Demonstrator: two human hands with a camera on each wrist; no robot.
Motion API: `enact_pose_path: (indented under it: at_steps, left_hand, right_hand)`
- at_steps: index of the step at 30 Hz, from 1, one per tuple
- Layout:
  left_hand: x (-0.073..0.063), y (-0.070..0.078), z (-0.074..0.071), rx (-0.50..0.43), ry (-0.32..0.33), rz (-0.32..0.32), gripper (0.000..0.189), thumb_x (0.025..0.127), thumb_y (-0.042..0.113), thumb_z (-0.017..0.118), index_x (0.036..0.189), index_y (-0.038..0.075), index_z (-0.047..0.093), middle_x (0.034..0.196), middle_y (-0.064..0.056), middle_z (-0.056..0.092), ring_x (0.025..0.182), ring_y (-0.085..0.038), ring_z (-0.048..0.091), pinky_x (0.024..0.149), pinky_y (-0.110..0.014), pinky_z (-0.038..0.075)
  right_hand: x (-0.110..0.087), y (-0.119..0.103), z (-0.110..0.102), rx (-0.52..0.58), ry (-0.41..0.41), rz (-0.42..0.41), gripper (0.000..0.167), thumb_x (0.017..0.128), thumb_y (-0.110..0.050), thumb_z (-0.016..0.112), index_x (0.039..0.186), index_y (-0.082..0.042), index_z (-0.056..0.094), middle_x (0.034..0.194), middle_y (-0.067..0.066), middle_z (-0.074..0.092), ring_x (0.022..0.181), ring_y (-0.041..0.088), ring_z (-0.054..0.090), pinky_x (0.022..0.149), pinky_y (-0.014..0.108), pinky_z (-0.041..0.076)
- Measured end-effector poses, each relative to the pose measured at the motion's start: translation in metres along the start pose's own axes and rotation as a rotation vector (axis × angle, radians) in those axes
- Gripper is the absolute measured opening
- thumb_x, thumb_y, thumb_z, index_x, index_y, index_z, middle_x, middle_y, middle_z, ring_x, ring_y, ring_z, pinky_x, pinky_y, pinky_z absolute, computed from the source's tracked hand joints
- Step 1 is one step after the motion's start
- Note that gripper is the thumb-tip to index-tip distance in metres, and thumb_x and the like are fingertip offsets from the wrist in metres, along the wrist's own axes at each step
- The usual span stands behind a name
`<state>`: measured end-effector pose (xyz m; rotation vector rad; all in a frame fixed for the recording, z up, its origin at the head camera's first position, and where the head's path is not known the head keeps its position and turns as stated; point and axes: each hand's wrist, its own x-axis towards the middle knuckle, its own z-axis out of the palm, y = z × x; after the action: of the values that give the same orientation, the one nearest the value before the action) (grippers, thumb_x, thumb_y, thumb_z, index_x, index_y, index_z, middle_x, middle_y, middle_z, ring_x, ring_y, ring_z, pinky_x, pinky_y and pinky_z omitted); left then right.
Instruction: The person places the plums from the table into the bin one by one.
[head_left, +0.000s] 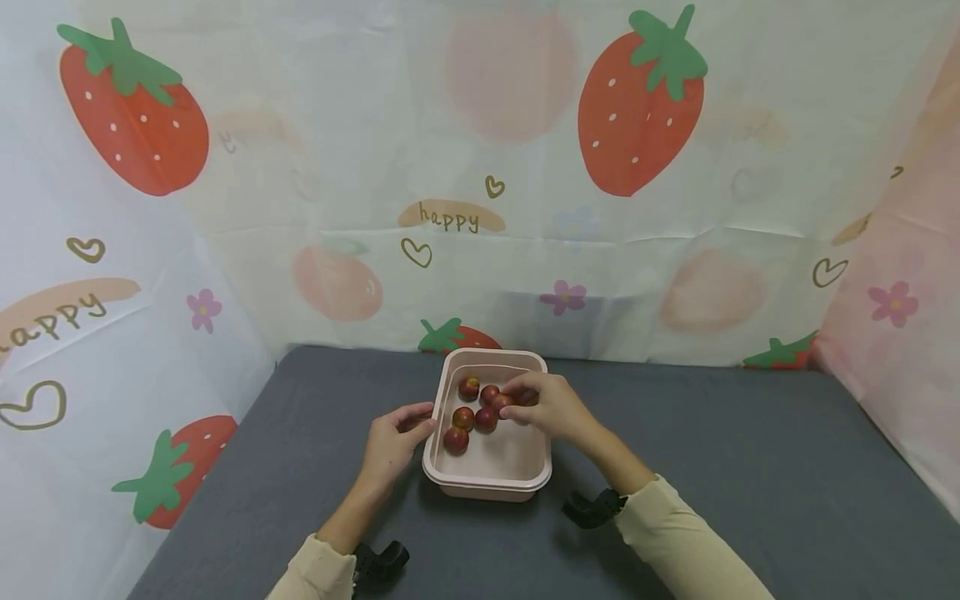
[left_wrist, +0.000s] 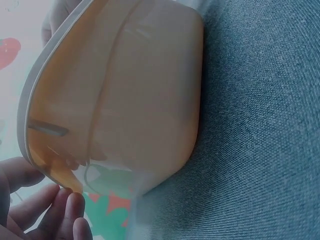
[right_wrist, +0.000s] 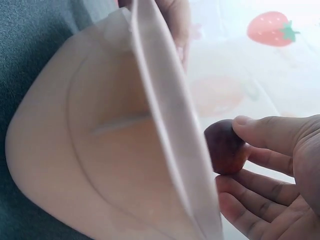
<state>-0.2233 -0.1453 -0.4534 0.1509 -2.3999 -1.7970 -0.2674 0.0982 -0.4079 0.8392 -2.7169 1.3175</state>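
A pale pink plastic box (head_left: pixel 491 462) stands on the grey cloth, with several small dark red plums (head_left: pixel 456 441) lying inside, mostly in its left half and middle. My right hand (head_left: pixel 553 407) reaches over the box's right rim and pinches one plum (right_wrist: pixel 227 145) between thumb and fingers. That plum is partly hidden by the fingers in the head view. At the left rim, my left hand (head_left: pixel 392 442) touches the box with its fingertips (left_wrist: pixel 75 200), fingers only slightly bent. The left wrist view shows the box's outer wall.
Dark grey cloth (head_left: pixel 712 467) covers the table. A white printed sheet (head_left: pixel 360 175) with strawberries hangs behind and along both sides. Black wrist mounts (head_left: pixel 592 508) sit at both cuffs.
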Motion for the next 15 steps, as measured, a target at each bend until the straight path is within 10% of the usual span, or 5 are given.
enact_pose_path:
  at_steps: [15]
  left_hand:
    - [0.000, 0.000, 0.000, 0.004, -0.001, 0.006, 0.028, 0.088, 0.010, 0.069, 0.114, -0.001, 0.070, 0.107, -0.018, 0.072, 0.088, -0.009, 0.062, 0.073, -0.016, 0.047]
  right_hand:
    - [0.005, -0.002, 0.016, -0.025, -0.026, -0.077, 0.025, 0.082, -0.015, 0.077, 0.103, -0.001, 0.072, 0.097, 0.011, 0.074, 0.079, 0.012, 0.066, 0.071, 0.020, 0.053]
